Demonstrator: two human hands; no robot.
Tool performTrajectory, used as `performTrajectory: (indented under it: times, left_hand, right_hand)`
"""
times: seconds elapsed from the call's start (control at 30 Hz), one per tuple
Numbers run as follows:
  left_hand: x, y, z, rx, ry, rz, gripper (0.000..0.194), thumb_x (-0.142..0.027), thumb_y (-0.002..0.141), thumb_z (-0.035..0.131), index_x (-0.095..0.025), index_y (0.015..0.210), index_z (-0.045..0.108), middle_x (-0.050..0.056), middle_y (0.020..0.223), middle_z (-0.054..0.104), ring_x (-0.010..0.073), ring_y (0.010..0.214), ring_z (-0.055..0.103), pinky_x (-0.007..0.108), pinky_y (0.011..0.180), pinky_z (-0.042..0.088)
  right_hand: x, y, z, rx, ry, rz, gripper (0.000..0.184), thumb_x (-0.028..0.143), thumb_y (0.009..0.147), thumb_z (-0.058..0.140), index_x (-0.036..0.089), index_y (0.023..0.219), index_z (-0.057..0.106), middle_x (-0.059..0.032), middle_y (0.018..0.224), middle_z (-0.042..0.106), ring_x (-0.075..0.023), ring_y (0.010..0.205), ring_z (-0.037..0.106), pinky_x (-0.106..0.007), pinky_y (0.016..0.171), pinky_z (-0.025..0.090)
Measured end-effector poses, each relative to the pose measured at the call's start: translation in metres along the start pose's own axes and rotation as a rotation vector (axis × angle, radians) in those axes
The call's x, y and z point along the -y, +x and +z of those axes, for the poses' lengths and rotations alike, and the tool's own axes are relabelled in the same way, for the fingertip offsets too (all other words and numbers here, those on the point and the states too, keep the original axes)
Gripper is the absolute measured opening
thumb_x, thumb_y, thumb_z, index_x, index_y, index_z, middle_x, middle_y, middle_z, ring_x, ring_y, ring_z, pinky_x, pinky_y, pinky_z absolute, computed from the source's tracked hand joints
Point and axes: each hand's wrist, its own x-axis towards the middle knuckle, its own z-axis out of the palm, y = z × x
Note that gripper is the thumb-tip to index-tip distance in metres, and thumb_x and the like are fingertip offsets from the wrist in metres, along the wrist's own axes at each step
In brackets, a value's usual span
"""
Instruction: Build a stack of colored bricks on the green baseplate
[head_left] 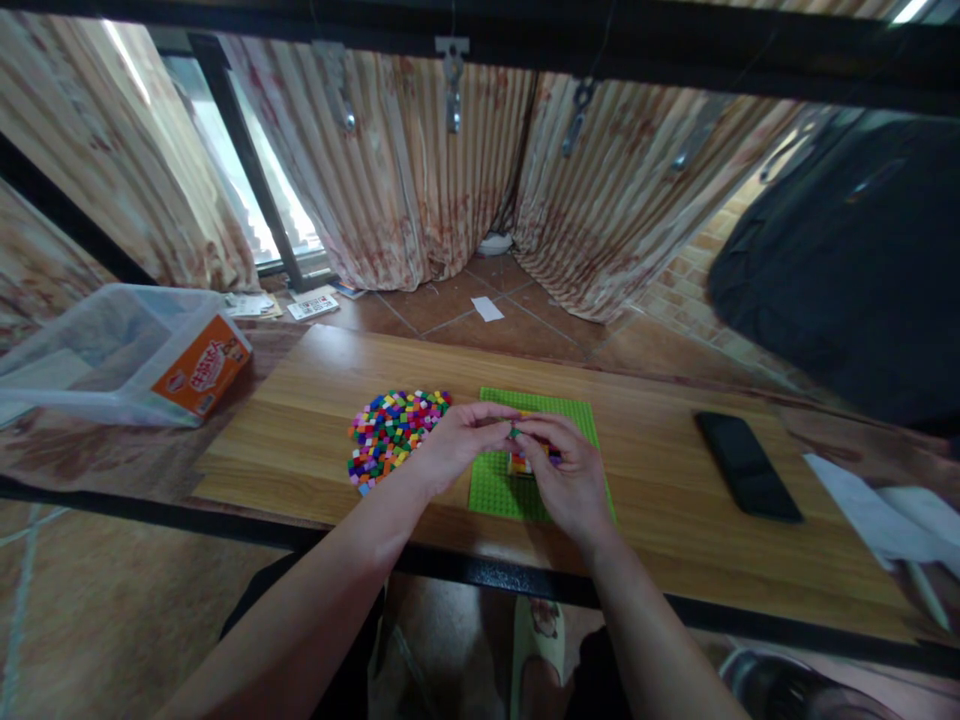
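A bright green studded baseplate (491, 490) lies on the wooden board, partly covered by my hands. On it sits a small block of multicoloured toy bricks (520, 466), mostly hidden behind my right hand. My left hand (469, 440) reaches in from the left with thumb and fingers pinched. Opposite it, my right hand (566, 470) is closed, its fingertips meeting those of the left above the block. Between the fingertips shows a tiny green brick (515, 432), held by both hands. Left of the plate spreads a pile of loose coloured bricks (390, 430), beside my left wrist.
A black phone (748, 466) lies on the wooden board (660, 480) at right, with white papers (870, 510) beyond it. A clear plastic bin (112, 350) with an orange label stands at far left. Hanging metal clips (453, 90) dangle from the dark bar above.
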Motion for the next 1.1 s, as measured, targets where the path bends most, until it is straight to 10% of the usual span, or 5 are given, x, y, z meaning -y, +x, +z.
performTrajectory:
  times: [0.3,1.1]
  left_hand:
    - [-0.002,0.008,-0.005,-0.252,0.193,-0.032,0.009,-0.007,0.077,0.064,-0.012,0.083,0.068,0.002,0.073,0.07,0.0098,0.068,0.064,0.027,0.076,0.054]
    - [0.008,0.008,-0.002,-0.15,0.413,-0.049,0.014,-0.006,0.076,0.061,-0.014,0.082,0.071,0.0,0.072,0.069,0.0094,0.063,0.06,0.025,0.069,0.05]
  right_hand:
    - [-0.034,0.006,-0.04,-0.106,-0.136,0.123,0.017,0.037,0.082,0.065,0.024,0.087,0.075,-0.0065,0.104,0.066,-0.0214,0.097,0.063,-0.04,0.083,0.052]
    - [-0.045,0.004,-0.028,0.006,-0.187,0.112,0.006,0.028,0.077,0.07,0.025,0.078,0.075,-0.0053,0.105,0.063,-0.0216,0.099,0.061,-0.042,0.09,0.048]
